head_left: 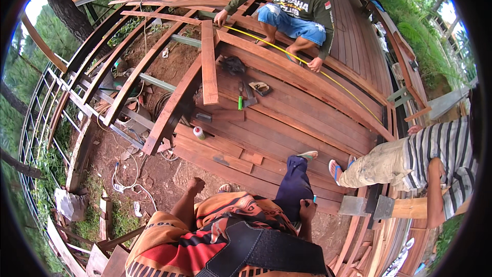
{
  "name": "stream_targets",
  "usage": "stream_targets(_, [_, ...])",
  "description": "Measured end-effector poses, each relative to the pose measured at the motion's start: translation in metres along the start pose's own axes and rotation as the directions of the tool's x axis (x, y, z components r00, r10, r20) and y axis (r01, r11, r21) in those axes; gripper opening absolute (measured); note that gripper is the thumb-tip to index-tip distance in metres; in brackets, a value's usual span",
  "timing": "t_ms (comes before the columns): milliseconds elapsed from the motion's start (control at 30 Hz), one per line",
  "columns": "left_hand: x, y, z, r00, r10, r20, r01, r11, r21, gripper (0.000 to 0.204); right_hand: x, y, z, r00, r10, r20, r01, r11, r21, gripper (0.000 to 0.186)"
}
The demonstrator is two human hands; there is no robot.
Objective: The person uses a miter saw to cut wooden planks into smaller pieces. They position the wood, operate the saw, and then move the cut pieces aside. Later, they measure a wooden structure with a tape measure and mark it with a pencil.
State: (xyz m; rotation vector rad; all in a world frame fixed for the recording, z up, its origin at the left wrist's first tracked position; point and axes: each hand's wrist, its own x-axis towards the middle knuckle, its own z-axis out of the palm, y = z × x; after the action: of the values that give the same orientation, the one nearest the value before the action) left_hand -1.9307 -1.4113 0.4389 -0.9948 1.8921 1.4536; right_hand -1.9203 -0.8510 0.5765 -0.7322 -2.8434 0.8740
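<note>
Left hand (195,185) above dirt (154,173), right hand (307,209) by navy trousers (295,183), planks (218,157) ahead

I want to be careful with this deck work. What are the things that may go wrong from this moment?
The yellow tape might slip out of line if the crouching co-worker loses hold of it. Someone could step on the green-handled tool, which lies loose on the deck boards. At the unfinished side, a foot might drop between the beams, where bare soil shows through.
</note>
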Motion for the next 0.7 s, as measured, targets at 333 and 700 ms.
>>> stream_targets(333, [-0.009, 0.030, 0.009, 1.000, 0.008, -0.007, -0.008, 0.998, -0.061, 0.017, 0.014, -0.001, -0.001, 0.999, -0.016, -0.052, 0.017, 0.999, 0.027, 0.033])
stream_targets(700, [0.004, 0.007, 0.011, 0.999, 0.032, 0.029, -0.029, 0.997, -0.078, 0.020, 0.024, 0.000, -0.005, 0.998, 0.055, -0.017, -0.055, 0.998, 0.013, 0.037])
